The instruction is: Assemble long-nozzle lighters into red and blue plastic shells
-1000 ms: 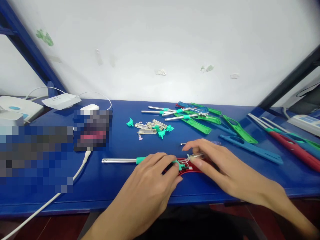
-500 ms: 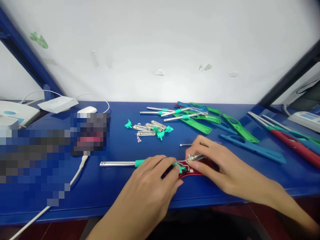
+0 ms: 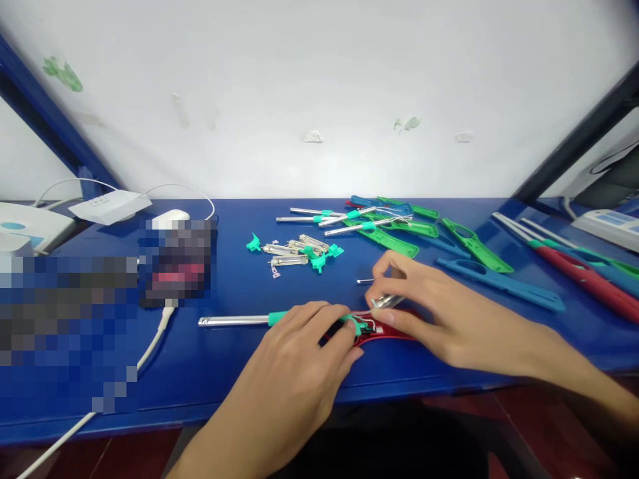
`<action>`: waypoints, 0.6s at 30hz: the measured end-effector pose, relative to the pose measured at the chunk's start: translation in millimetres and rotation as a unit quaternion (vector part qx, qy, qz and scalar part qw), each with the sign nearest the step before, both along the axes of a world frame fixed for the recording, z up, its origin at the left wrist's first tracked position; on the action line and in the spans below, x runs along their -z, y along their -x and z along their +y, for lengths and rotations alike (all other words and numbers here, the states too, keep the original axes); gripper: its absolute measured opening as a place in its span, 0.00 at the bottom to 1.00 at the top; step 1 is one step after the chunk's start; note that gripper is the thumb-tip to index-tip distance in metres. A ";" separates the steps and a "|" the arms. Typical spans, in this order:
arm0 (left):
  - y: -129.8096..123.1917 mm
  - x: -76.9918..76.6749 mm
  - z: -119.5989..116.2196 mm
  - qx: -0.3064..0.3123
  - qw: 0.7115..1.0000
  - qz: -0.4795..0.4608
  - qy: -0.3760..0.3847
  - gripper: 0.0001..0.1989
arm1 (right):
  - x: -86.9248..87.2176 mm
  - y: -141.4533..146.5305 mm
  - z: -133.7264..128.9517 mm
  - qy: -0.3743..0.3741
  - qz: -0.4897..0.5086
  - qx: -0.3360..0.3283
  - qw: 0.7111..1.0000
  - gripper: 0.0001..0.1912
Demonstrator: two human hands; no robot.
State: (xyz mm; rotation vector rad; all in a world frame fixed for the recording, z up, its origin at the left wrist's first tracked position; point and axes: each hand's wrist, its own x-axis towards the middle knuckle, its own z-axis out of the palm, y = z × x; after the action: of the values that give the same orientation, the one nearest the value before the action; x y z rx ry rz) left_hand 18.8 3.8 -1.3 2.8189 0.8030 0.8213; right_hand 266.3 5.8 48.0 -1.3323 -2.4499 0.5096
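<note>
My left hand is closed over a long-reach lighter lying near the table's front edge. The lighter's metal tube with a green collar points left, and its red handle shell lies partly under both hands. My left fingertips press by a green trigger with white wires beside it. Between thumb and fingers, my right hand pinches a clear fuel tank just above the shell, tilted, with a thin tube running left from it. My left fingers hide the middle of the lighter.
Behind the hands lie several fuel tanks and green triggers. Metal lighter tubes, green shells and a blue shell spread rightward. Red and blue lighters lie far right. A white cable crosses the left side.
The whole scene sits slightly higher in the picture as the camera has tilted. Both hands keep their grips, with the fuel tank barely shifted.
</note>
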 end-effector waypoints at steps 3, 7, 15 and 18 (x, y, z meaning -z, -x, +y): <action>-0.5 0.1 0.2 -0.001 1.000 -0.003 -0.003 0.10 | 0.9 -1.2 -1.1 0.005 -0.002 0.008 1.000 0.14; -0.5 -1.2 0.8 0.000 1.000 0.002 0.002 0.11 | 14.1 -4.8 -6.5 0.012 0.045 0.054 0.997 0.11; 0.7 0.6 -0.3 -0.004 1.000 -0.002 -0.005 0.10 | 30.8 -12.4 -8.9 -0.076 0.048 0.045 0.995 0.09; 1.1 1.2 -0.6 -0.005 1.000 -0.003 -0.004 0.09 | 35.2 -14.9 -10.4 -0.091 0.038 0.048 0.994 0.09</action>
State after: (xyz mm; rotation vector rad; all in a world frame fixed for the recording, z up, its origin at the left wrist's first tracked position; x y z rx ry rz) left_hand 17.8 3.2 -2.5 2.8214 0.8152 0.8359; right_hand 281.1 -4.6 12.8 -1.3210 -2.2962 0.2991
